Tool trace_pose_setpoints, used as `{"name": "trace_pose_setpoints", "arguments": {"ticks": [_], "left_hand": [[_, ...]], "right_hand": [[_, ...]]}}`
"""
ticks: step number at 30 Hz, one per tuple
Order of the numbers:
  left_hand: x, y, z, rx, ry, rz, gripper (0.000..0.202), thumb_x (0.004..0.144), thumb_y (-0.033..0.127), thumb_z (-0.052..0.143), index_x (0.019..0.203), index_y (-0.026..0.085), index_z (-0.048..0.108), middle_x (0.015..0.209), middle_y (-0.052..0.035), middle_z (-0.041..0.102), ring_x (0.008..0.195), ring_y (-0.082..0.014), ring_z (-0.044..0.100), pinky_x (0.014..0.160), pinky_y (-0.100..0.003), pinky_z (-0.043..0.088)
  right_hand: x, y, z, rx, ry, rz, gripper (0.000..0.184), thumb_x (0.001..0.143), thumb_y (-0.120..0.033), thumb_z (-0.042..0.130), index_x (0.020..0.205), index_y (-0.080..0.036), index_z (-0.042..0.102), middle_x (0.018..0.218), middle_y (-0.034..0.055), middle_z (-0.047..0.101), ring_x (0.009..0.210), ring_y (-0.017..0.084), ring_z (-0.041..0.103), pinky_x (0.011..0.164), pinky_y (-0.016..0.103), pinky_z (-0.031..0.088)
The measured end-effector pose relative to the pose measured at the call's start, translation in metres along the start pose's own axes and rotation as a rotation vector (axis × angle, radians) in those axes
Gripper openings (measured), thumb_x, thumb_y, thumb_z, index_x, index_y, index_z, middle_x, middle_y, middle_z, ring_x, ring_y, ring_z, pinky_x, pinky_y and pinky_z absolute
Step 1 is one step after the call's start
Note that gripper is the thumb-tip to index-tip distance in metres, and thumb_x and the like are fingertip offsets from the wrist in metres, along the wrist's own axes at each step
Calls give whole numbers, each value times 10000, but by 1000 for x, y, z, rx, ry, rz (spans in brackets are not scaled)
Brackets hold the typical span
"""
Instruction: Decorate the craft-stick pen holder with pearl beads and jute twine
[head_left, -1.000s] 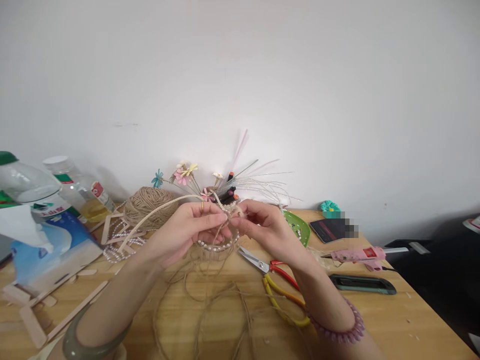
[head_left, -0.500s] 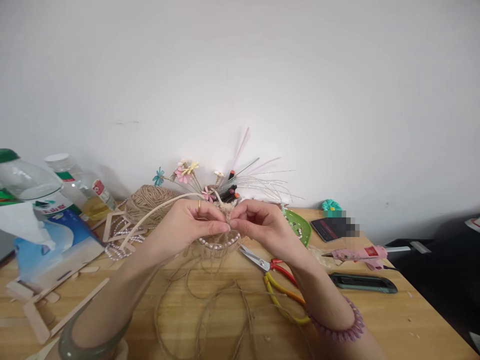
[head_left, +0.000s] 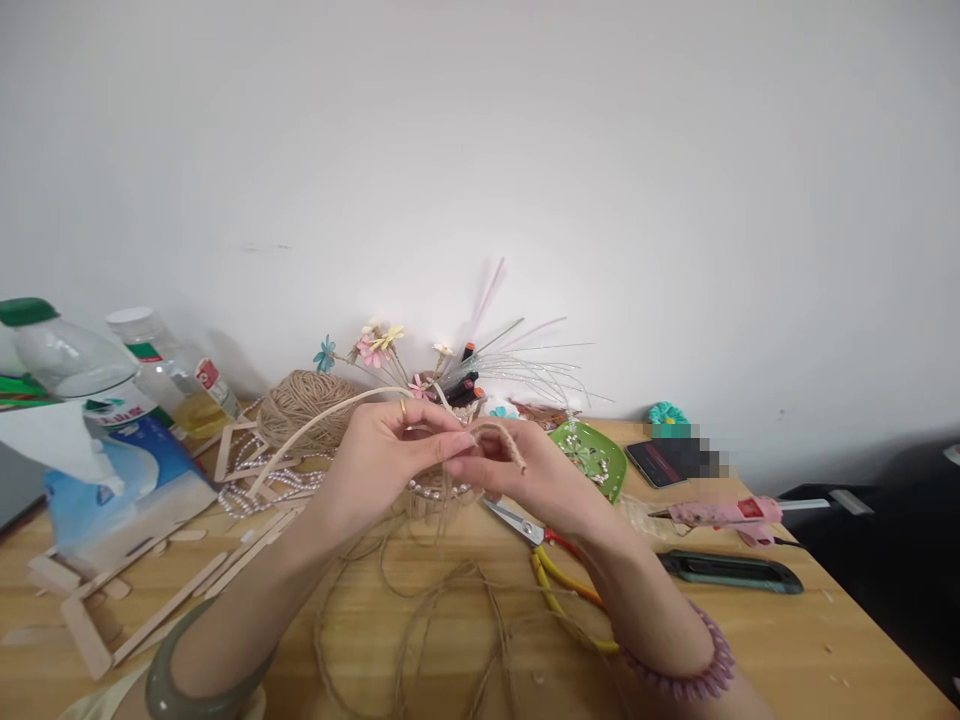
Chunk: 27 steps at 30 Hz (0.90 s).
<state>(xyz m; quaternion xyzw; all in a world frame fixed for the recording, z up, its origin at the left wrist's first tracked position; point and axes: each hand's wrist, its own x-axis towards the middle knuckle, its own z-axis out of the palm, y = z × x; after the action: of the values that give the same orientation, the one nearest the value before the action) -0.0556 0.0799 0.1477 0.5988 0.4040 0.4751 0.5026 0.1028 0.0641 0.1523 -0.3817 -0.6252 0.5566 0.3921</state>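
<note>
My left hand (head_left: 382, 455) and my right hand (head_left: 525, 470) meet above the middle of the wooden table (head_left: 750, 630). Both pinch a strand of jute twine (head_left: 504, 437) that arches over my right fingers and trails down into loose loops (head_left: 442, 620) on the table. A thin pale cane strip (head_left: 315, 425) curves from my left fingers down to the left. Just behind the hands stands a small basket edged with pearl beads (head_left: 431, 490), mostly hidden by them.
A ball of twine (head_left: 304, 398), paper flowers (head_left: 375, 345) and markers stand at the back. Scissors (head_left: 547, 560), a pink glue gun (head_left: 720, 513), a utility knife (head_left: 731, 572), a green dish (head_left: 592, 455) and a phone lie right. Bottles, a tissue pack (head_left: 120, 480) and wooden sticks (head_left: 169, 610) lie left.
The hands have stayed together at the centre. A loop of twine now stands up over my right fingers, where before the fingers were bunched tight around it. The view shifted slightly.
</note>
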Motion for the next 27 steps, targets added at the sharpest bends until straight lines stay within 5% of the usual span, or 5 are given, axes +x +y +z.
{"name": "trace_pose_setpoints", "arguments": {"ticks": [13,27], "left_hand": [[2,3,-5,-162,-154,-206,90,641,248,753,704,189,727,680,4,691,643,-112,591,601,-209,460],[0,-1,1,-140,-90,-41,152,739,226,664,609,164,614,525,54,520,539,-75,444,549,-192,357]], "right_hand": [[2,3,-14,-27,-148,-15,318,733,-404,685,631,-157,514,602,-52,445,561,78,369,527,234,266],[1,5,-12,-103,-165,-59,248,762,-272,678,634,-159,498,579,-66,414,534,69,330,506,225,251]]}}
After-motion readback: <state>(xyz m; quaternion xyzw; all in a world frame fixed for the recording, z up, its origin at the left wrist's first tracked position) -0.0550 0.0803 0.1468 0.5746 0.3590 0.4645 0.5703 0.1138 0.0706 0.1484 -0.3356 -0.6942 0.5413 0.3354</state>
